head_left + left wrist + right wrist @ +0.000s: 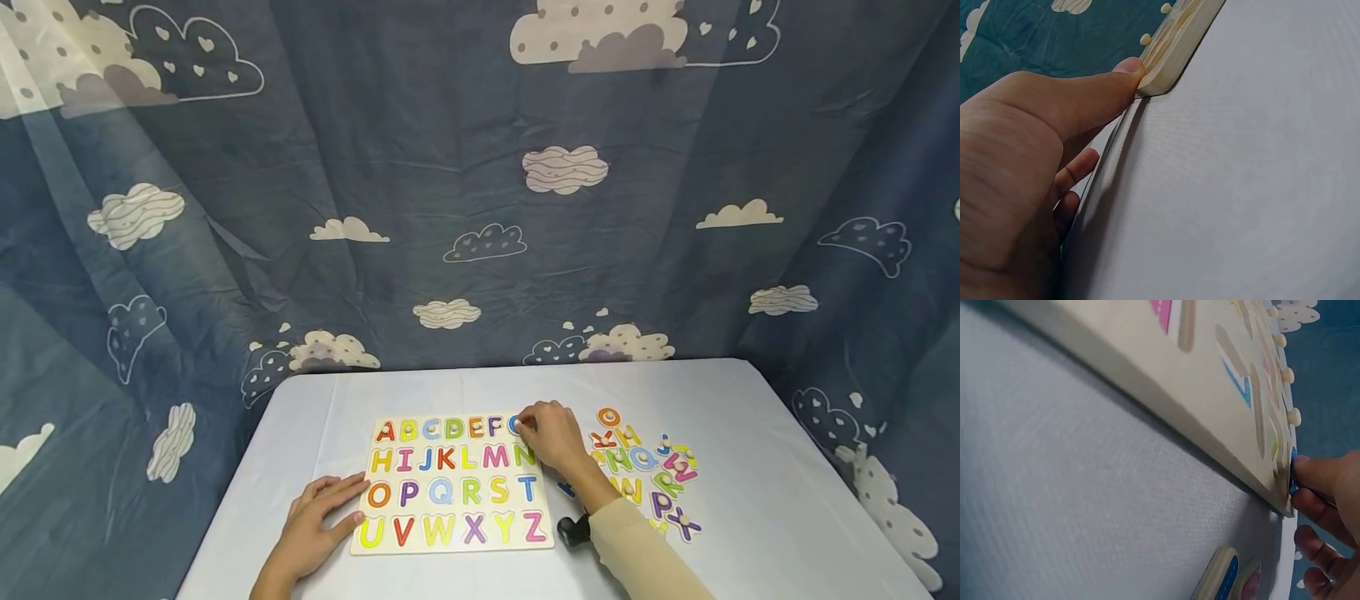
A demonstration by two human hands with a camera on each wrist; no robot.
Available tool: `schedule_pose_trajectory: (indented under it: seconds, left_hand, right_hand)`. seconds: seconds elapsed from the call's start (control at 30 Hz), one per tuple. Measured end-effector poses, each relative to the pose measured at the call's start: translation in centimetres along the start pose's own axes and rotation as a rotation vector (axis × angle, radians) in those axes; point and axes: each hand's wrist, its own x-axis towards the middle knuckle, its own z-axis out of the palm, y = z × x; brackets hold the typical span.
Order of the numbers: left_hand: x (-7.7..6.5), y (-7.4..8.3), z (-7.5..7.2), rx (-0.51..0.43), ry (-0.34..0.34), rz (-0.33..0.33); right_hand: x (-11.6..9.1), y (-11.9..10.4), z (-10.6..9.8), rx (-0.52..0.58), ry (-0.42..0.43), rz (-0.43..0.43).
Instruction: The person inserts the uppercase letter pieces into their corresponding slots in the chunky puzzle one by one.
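A wooden alphabet puzzle board (pixel 450 546) lies on the white table, its letters A to Z in four rows. My right hand (pixel 549 433) is at the board's top right corner, fingers pinching the blue letter G (pixel 514 426) there; in the right wrist view the fingertips (pixel 1319 478) grip the blue piece (pixel 1293 470) at the board's edge (pixel 1166 419). My left hand (pixel 318 521) lies flat on the table at the board's lower left, thumb (pixel 1094 94) pressed against the board's corner (pixel 1169 65).
Several loose coloured letters (pixel 645 471) lie in a heap right of the board; two (pixel 1225 581) show in the right wrist view. A black wrist camera (pixel 573 531) sits on my right sleeve. A blue cloud-print curtain (pixel 480 208) hangs behind the table (pixel 750 467).
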Motion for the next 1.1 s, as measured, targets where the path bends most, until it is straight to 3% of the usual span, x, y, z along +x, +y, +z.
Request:
schedule_pose_trajectory:
  seconds: [0.17, 0.4, 0.63, 0.93, 1.1]
  left_hand:
    - [-0.2, 0.1, -0.1, -0.002, -0.006, -0.013]
    - [0.2, 0.1, -0.3, 0.009, 0.023, 0.031]
    - [0.2, -0.1, 0.0, 0.004, -0.005, -0.005]
    - [0.2, -0.2, 0.0, 0.023, 0.007, 0.011]
    - [0.2, -0.3, 0.1, 0.014, -0.001, 0.003]
  right_hand:
    - [0.1, -0.1, 0.2, -0.030, -0.023, 0.005]
    - [0.4, -0.3, -0.1, -0.040, -0.012, -0.026]
    - [-0.1, -0.2, -0.6, -0.045, -0.050, 0.002]
    - [-0.7, 0.3, -1.9, 0.007, 0.012, -0.022]
    - [-1.1, 1.6, -3.4, 0.021, 0.047, -0.045]
